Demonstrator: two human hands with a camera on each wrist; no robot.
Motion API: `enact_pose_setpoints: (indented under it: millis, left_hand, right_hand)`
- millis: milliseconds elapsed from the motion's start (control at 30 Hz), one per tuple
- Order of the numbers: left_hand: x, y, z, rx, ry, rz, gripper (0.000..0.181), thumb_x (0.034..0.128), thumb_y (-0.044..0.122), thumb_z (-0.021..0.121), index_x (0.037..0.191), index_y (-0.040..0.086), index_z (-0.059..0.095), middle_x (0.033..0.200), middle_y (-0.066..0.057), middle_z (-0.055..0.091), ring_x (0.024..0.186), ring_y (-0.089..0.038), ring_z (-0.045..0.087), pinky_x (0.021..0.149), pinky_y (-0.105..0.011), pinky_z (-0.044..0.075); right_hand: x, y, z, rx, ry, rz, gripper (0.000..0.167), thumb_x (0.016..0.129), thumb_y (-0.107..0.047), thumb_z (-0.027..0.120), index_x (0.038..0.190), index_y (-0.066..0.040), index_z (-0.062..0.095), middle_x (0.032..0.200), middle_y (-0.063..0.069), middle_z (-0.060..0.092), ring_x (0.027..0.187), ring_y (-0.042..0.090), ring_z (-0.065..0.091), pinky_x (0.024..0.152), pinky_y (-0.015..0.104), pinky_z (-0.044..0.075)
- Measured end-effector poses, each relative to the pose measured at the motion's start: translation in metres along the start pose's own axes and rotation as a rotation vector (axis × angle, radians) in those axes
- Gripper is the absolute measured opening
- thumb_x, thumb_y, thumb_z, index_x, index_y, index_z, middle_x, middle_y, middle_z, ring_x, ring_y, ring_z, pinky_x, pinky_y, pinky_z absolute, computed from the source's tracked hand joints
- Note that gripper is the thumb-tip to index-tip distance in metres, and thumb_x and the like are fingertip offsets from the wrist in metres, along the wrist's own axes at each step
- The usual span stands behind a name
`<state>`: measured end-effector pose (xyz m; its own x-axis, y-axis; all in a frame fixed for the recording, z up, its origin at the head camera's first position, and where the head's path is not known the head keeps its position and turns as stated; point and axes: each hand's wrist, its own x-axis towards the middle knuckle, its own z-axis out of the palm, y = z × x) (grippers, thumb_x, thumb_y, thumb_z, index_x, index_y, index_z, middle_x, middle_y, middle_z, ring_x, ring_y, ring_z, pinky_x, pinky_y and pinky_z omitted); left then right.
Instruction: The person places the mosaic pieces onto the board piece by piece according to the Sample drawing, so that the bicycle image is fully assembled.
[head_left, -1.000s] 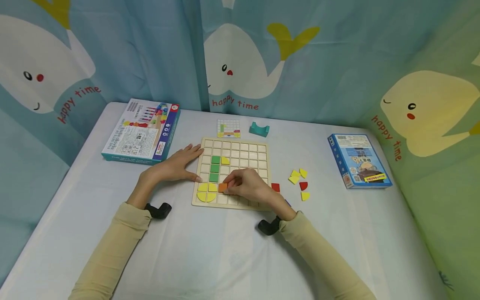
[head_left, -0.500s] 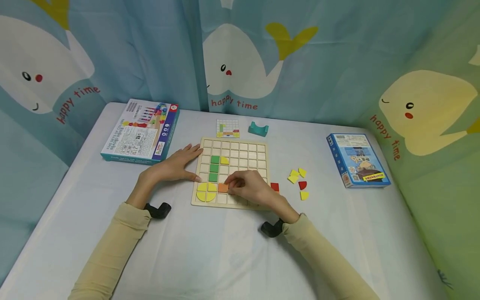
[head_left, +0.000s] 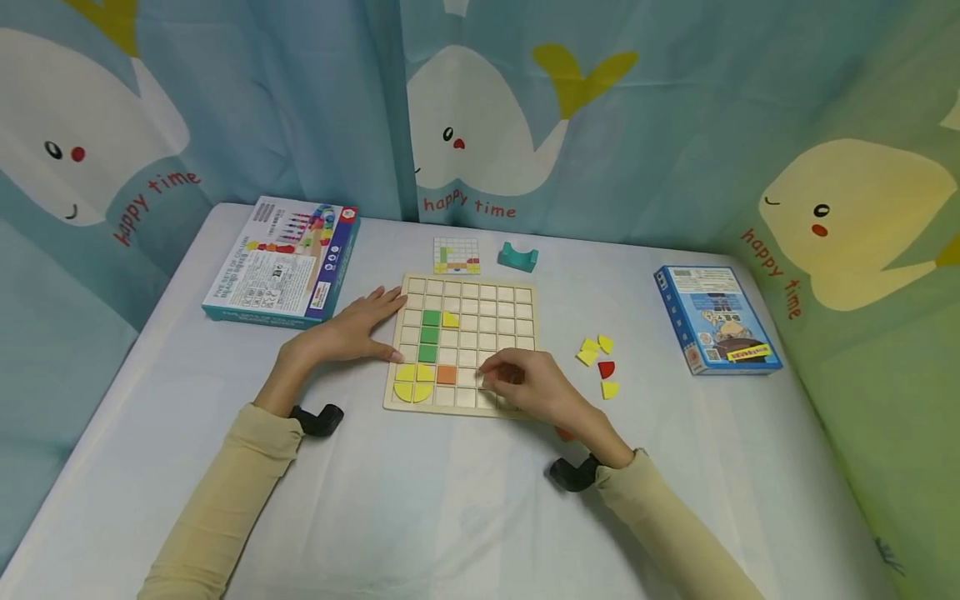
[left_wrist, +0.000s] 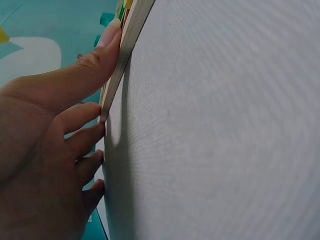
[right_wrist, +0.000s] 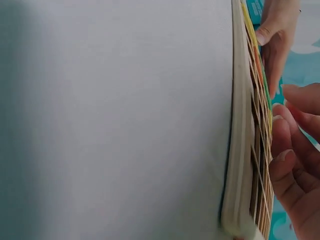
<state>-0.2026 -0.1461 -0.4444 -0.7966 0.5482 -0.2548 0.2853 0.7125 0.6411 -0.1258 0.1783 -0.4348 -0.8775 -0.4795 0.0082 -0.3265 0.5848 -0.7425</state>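
Inside wooden board [head_left: 487,309], yellow tiles [head_left: 405,373], green tiles [head_left: 429,335], one orange tile [head_left: 446,375]

Right fingers [right_wrist: 284,175], wooden board [right_wrist: 240,140], left fingers [right_wrist: 280,60] beyond

Head view bright — wrist views dimmer, soft shadows across the cloth [left_wrist: 215,125].
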Motion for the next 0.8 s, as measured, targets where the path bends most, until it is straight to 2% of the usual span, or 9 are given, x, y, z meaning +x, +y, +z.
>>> enact_pose_setpoints:
  millis: [167,333,800]
  left_hand:
    - [0.002,0.0,0.001,0.004,-0.006,0.007,0.103,0.0891,0.039,0.079,0.166,0.01,0.017,0.174,-0.011,0.007,0.161,-0.037,-0.003,0.13,-0.057,-0.001]
    - [0.0,-0.002,-0.001,0.015,-0.004,0.0,0.103,0.0888,0.038,0.08,0.166,0.01,0.017,0.174,-0.011,0.007,0.161,-0.037,-0.003,0.13,-0.057,-0.001]
    - [0.0,-0.003,0.001,0.009,-0.005,0.016,0.102,0.0893,0.037,0.079,0.165,0.008,0.018,0.174,-0.013,0.006,0.16,-0.038,-0.003,0.13,-0.058,-0.001]
  right_hand:
    - [-0.023,0.011,-0.013,-0.016,0.063,-0.001,0.015,0.089,-0.005,0.078,0.104,-0.005,0.076,0.086,-0.001,0.072,0.072,0.009,0.061,0.063,0.021,0.053]
    - [-0.044,0.022,-0.025,-0.024,0.095,0.043,0.017,0.088,-0.003,0.079,0.105,-0.006,0.077,0.088,-0.001,0.072,0.073,0.008,0.061,0.064,0.02,0.054]
    - [-0.08,0.038,-0.045,-0.127,0.077,0.155,0.022,0.084,-0.003,0.082,0.104,-0.006,0.075,0.09,0.0,0.07,0.075,0.01,0.059,0.064,0.02,0.052]
